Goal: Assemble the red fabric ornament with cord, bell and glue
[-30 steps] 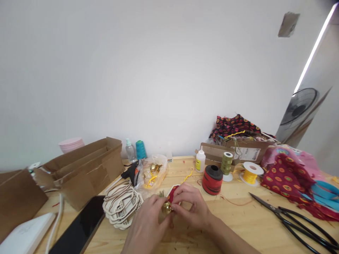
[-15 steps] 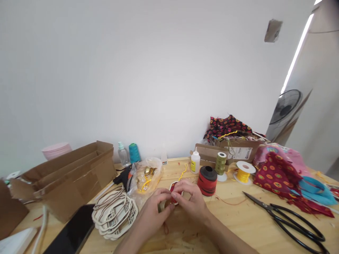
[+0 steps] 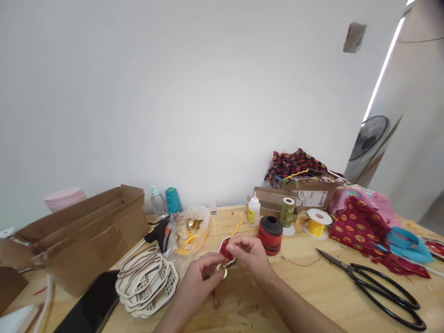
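Observation:
A small gold bell [image 3: 222,272] with red cord [image 3: 216,300] hanging below it is pinched between the thumb and fingers of my left hand [image 3: 201,280]. Just behind the bell lies a red ornament with a pale scalloped edge [image 3: 225,249], a twisted yellow cord [image 3: 238,224] running from its top. My right hand [image 3: 252,256] is closed in a pinch over that ornament's right side. What its fingertips hold is too small to make out; a bit of red shows there.
Left are stacked wooden cutouts [image 3: 147,282], a phone [image 3: 88,300], a cardboard box [image 3: 93,236] and a plastic bag with gold bells [image 3: 194,231]. Right are a red cord spool [image 3: 269,237], a glue bottle [image 3: 254,212], a yellow spool [image 3: 316,224], black scissors [image 3: 374,286] and patterned cloth [image 3: 362,222].
My hands have drawn slightly apart, and the gold bell, mostly hidden before, now shows at my left fingertips. More of the red ornament is visible. The view has shifted slightly.

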`<state>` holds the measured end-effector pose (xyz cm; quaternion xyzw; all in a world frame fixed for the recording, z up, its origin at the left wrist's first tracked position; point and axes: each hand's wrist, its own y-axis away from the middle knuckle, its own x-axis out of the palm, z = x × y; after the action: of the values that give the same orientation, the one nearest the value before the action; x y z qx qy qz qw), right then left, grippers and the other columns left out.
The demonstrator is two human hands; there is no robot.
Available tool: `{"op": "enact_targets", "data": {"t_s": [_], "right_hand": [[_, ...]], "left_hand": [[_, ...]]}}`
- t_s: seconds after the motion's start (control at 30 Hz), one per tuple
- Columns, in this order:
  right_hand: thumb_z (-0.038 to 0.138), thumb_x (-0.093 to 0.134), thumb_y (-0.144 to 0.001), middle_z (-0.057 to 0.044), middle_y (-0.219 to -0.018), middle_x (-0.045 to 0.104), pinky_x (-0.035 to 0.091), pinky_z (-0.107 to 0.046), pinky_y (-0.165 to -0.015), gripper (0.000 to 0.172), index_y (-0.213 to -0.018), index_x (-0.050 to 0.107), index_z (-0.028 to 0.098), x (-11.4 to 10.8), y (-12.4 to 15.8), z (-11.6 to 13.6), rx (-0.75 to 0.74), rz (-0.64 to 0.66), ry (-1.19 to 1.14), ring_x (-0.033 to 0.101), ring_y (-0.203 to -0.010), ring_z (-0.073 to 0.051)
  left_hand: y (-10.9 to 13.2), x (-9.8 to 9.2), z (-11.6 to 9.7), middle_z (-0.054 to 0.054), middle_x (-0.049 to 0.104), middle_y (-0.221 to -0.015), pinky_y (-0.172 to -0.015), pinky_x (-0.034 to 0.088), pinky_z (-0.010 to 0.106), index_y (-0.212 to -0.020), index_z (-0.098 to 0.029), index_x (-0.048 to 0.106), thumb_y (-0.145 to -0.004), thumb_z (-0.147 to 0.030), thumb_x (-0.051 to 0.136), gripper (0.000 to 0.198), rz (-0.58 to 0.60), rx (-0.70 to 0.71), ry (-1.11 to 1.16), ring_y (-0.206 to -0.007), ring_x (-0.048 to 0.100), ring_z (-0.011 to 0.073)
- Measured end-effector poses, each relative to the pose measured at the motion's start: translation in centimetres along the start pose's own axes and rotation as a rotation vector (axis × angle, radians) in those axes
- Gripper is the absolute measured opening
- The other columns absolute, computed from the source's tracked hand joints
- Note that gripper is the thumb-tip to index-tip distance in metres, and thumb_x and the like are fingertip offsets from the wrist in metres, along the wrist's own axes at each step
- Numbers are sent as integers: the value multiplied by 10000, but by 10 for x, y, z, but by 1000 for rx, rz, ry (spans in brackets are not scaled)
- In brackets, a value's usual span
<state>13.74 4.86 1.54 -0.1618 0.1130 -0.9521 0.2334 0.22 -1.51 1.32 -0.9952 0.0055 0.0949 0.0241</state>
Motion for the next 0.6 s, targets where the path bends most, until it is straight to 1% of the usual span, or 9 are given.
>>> {"op": "enact_targets", "data": {"t_s": [0.07, 0.2, 0.37, 0.5, 0.6], "right_hand": [[316, 665, -626, 5, -565, 571, 409, -219, -495, 189, -572, 627, 139, 0, 0, -1, 15, -3, -26, 500, -487, -89], [328, 682, -607, 5, -540, 582, 394, -214, -479, 211, -567, 620, 130, -1, 0, -4, 59, -7, -54, 493, -470, -85], [343, 689, -598, 12, -489, 573, 374, -203, -452, 236, -580, 612, 121, 0, 1, -7, 148, 3, -95, 468, -432, -73], [348, 699, -581, 18, -489, 571, 366, -198, -442, 241, -597, 615, 123, 2, 2, -6, 181, -19, -89, 456, -423, -67], [356, 693, -587, 14, -496, 574, 375, -201, -448, 238, -591, 617, 130, 2, 2, -3, 160, -34, -50, 466, -434, -73]], "left_hand": [[1, -1, 2, 68, 632, -860, -433, 473, 232, -860, -173, 664, -664, -332, 614, 257, 25, -31, 52, -661, 564, 173], [2, -2, 6, 30, 578, -738, -361, 456, 205, -778, -160, 638, -662, -338, 621, 213, 41, -55, 134, -600, 518, 143], [3, 2, 7, -7, 534, -621, -344, 464, 209, -777, -152, 577, -652, -336, 637, 231, 79, -82, 188, -556, 508, 132], [3, 3, 5, -8, 534, -618, -336, 447, 188, -750, -150, 567, -648, -341, 640, 228, 84, -95, 196, -552, 512, 127], [2, 3, 4, 0, 542, -642, -350, 441, 177, -738, -149, 582, -646, -335, 643, 216, 56, -78, 196, -588, 511, 131]]}}
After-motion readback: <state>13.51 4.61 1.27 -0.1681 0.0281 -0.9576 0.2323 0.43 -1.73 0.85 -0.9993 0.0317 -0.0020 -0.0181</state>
